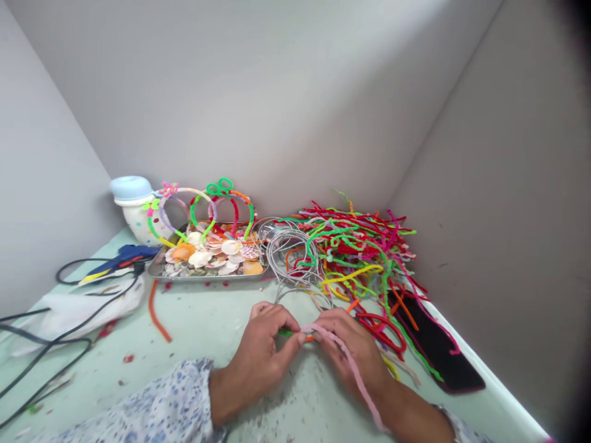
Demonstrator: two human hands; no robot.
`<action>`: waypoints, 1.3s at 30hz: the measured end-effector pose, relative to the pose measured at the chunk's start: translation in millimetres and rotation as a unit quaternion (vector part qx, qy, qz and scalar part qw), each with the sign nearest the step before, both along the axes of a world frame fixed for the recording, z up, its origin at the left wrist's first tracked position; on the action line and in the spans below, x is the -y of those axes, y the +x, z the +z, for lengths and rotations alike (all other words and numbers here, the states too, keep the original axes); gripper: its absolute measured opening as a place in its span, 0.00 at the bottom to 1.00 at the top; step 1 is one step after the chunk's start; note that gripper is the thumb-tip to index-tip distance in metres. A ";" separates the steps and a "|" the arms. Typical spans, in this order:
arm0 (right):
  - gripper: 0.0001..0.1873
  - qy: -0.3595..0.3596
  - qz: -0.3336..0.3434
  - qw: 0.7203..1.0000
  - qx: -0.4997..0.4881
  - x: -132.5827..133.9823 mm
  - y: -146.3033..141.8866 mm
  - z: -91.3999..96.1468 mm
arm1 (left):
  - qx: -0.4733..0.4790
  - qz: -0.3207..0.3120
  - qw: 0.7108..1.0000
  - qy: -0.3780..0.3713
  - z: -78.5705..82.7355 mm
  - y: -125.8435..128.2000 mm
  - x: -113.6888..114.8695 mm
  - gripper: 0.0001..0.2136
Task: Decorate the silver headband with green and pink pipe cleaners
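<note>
A pink pipe cleaner (353, 366) runs from between my fingertips back over my right hand and hangs down past the wrist. My left hand (265, 344) pinches its far end between thumb and fingers. Close beside it, my right hand (348, 347) is closed at the same spot. Short bits of green and orange pipe cleaner (310, 338) show between the two hands; the rest of that piece is hidden by my fingers. Just beyond my hands lies a coil of grey wire (292, 258).
A metal tray (207, 279) holds seashells, with decorated headbands (191, 212) standing in it. Behind it at left is a white bottle (138, 215) with a blue lid. A blue glue gun (122, 258) and black cables lie left. Pipe cleaners (355, 246) heap at right, near a dark phone (434, 351).
</note>
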State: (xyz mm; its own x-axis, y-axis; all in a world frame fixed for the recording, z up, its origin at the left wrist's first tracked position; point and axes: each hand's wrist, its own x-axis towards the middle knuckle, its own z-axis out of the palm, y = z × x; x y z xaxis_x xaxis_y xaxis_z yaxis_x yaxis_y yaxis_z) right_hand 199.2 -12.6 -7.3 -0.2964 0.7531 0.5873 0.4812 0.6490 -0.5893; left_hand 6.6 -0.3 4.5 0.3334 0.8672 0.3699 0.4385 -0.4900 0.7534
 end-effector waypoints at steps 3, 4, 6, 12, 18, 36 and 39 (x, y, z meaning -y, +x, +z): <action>0.08 -0.021 0.007 1.000 0.014 0.6 0.3 -0.8 | 0.000 -0.002 1.000 0.003 0.4 0.3 -0.3 0.07; 0.08 -0.027 0.004 0.999 0.018 0.7 0.3 -0.9 | 0.002 -0.001 1.000 0.002 0.7 0.4 -0.3 0.07; 0.06 -0.028 -0.006 0.999 0.028 0.7 0.2 -1.1 | 0.007 0.001 1.000 -0.005 1.6 0.6 -0.4 0.07; 0.06 0.001 -0.010 0.998 0.058 -0.1 0.1 0.0 | 0.002 0.004 0.999 -0.033 3.2 1.3 -1.6 0.08; 0.06 -0.032 -0.020 0.999 0.024 0.2 0.1 -0.5 | -0.027 0.012 0.999 -0.016 2.9 1.6 -0.4 0.07; 0.06 -0.099 -0.043 0.994 -0.022 -0.6 -1.8 6.5 | -0.052 0.008 0.991 0.125 4.9 -0.2 0.7 0.03; 0.06 -0.104 -0.040 0.993 -0.029 -0.4 -1.7 5.4 | -0.060 0.009 0.989 0.135 3.9 -0.5 -0.5 0.05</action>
State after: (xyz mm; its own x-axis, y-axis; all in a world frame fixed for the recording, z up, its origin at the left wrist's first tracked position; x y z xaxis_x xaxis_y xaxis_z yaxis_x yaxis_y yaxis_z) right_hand 197.5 -12.2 -1.9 -0.2010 0.8800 0.4303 0.4867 0.4709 -0.7357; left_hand 6.1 0.3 8.4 0.3749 0.7478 0.5479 0.5265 -0.6582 0.5381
